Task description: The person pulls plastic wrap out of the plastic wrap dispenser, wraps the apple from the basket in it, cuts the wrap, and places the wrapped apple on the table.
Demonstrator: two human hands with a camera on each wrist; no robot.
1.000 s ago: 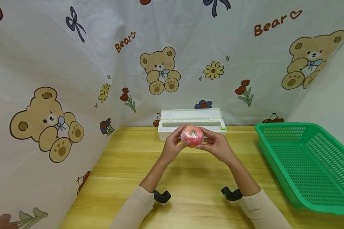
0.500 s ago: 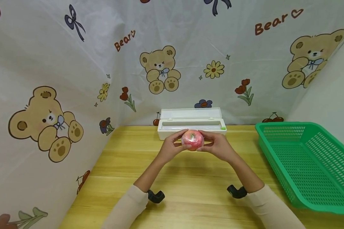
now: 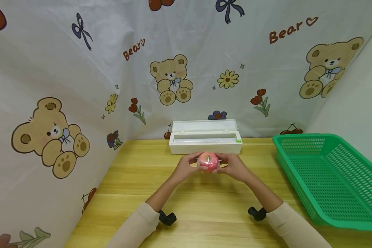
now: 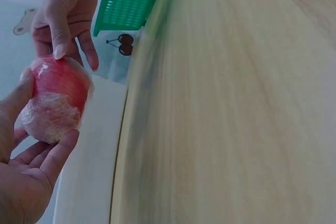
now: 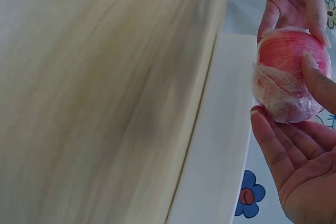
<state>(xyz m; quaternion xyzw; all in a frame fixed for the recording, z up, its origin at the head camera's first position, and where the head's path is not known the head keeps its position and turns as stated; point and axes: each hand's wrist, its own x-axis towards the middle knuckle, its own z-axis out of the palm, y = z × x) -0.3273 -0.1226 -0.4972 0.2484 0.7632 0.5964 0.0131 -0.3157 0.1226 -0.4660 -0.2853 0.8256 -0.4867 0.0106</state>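
Note:
A red apple (image 3: 208,162) in clear plastic wrap is held above the table between both hands. My left hand (image 3: 185,168) grips its left side, thumb toward me and fingers behind. On the other side my right hand (image 3: 234,168) grips it the same way. Both wrist views show the apple (image 4: 58,95) with crumpled film bunched over its underside (image 5: 281,93). Behind the hands stands a long white cling film box (image 3: 205,148), its lid raised, with a roll of film (image 3: 204,140) lying inside.
On the right stands a green plastic basket (image 3: 320,213) with perforated sides. The wooden table (image 3: 201,213) meets a bear-printed cloth (image 3: 198,41) at the back and left. A black wrist camera (image 3: 167,218) sticks out at the left cuff, another wrist camera (image 3: 256,213) at the right.
Both hands have lowered the apple toward me, away from the cling film box, so more of the box front shows. The grip stays the same, and the head view has shifted slightly.

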